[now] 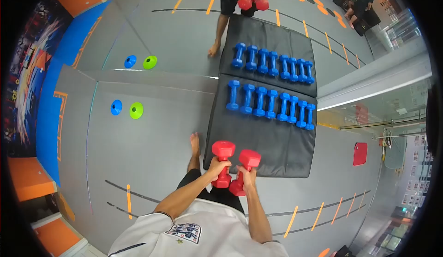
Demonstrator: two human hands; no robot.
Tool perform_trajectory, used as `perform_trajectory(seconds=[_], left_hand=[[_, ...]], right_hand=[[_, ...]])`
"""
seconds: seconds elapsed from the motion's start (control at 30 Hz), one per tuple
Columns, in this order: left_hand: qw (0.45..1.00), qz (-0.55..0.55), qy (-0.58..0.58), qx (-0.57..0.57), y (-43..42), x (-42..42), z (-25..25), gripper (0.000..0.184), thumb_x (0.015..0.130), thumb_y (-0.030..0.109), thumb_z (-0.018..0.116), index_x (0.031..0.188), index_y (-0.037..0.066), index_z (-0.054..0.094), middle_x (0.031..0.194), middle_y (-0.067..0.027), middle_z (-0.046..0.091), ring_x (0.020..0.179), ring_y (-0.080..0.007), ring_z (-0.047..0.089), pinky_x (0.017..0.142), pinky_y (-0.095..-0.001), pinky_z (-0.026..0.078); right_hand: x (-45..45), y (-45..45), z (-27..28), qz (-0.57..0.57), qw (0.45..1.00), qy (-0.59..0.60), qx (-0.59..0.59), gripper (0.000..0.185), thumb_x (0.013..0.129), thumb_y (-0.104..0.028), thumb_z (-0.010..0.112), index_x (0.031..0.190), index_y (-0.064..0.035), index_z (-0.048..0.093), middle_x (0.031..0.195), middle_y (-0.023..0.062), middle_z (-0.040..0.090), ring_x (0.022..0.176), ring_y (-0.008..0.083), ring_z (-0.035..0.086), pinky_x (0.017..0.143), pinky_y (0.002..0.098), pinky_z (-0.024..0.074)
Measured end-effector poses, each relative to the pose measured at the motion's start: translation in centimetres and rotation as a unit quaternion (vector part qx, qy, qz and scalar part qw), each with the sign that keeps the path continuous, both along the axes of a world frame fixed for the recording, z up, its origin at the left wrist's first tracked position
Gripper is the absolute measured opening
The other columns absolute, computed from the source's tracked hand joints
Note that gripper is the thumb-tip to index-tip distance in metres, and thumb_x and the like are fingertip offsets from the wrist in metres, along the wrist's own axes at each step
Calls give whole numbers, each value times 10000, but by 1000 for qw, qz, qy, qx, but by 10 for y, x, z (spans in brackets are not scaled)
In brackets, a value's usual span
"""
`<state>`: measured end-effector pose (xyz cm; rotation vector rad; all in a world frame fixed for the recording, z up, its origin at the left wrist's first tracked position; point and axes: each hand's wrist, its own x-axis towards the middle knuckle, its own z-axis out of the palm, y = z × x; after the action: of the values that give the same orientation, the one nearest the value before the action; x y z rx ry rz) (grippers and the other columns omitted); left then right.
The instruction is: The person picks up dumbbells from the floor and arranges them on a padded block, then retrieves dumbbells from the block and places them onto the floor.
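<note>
Far left on the grey floor [147,146]: blue disc cone [116,107], green disc cone [136,110] just beside it. Rightward, person's left hand [218,168] wraps a red dumbbell [224,149]; right hand [248,176] grips a second red dumbbell [249,158], close by, top leaning right. Cannot tell whether the two touch. Both are held at the near side of a black mat [272,153]. Row of eight blue dumbbells [271,104] lies across its far part, mirror [184,35] beyond repeating the row. Farther right: red square [360,154].
</note>
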<state>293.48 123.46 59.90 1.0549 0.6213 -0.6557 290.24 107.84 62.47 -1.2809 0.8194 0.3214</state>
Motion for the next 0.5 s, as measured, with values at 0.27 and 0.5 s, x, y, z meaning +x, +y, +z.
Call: perform_trajectory(seconds=[0.27,0.5], left_hand=[[996,-39,67,45,-3,90,-80,102,761,45,707,795,31,612,663,-55,597,555,-155,604,529,-305,507],[990,-73,85,88,-16,123,-150,175,726,59,724,869,26,629,711,-52,638,594,-145,629,553,-314,531]], right_hand=[[90,-4,-87,-25,994,95,-53,150,801,-96,747,817,-47,606,641,35,582,519,136,554,486,297,452],[136,-6,-146,-1,987,137,-78,212,803,-173,785,905,-55,642,692,14,607,544,110,557,511,280,461]])
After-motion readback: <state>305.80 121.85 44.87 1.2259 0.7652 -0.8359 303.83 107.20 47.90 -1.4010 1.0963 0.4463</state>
